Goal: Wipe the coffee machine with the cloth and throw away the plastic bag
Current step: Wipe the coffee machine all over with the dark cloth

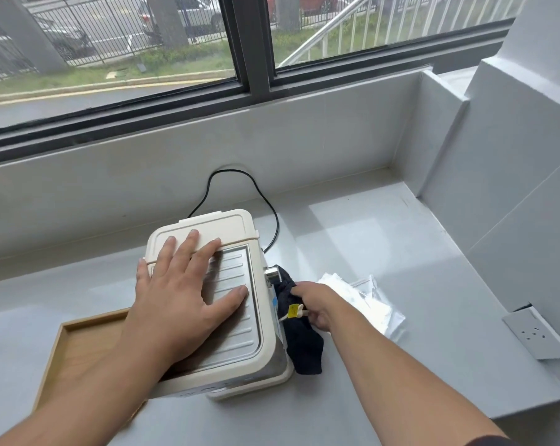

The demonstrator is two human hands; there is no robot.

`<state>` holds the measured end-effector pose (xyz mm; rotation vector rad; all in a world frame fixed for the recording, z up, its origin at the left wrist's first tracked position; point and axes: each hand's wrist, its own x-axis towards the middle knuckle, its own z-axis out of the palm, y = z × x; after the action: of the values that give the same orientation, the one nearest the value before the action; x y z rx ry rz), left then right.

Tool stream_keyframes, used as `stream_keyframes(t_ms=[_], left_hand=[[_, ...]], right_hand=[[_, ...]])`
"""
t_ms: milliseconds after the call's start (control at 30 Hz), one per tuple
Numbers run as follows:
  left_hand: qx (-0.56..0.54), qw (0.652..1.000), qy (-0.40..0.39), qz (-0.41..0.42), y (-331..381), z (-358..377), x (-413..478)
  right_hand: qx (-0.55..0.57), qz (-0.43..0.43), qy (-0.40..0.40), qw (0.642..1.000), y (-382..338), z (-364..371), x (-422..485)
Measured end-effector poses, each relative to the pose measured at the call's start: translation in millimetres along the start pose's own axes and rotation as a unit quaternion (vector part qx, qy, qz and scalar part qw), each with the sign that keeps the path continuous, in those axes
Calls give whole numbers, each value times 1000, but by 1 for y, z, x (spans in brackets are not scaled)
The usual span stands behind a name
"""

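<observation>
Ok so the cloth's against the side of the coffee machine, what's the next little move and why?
Probably drag the dark cloth down along the side of the coffee machine. The right hand presses it against that side just below the chrome knob, while the left hand lies flat on top to steady the machine. The plastic bag can wait.

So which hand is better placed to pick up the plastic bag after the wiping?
The right hand. It is beside the plastic bag, which lies on the counter right of the coffee machine, though it must first release the dark cloth. The left hand rests flat on the machine's top, farther away.
</observation>
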<state>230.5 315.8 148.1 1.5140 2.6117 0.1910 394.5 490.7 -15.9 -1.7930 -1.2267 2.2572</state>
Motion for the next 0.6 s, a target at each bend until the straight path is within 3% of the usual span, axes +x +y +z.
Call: stream_keyframes(t_ms=[133, 600], left_hand=[[0, 1000, 4, 0, 0, 1, 0], [1, 1000, 10, -4, 2, 2, 0]], right_hand=[[-8, -53, -36, 998, -35, 18, 3], [70, -153, -39, 985, -88, 48, -39]])
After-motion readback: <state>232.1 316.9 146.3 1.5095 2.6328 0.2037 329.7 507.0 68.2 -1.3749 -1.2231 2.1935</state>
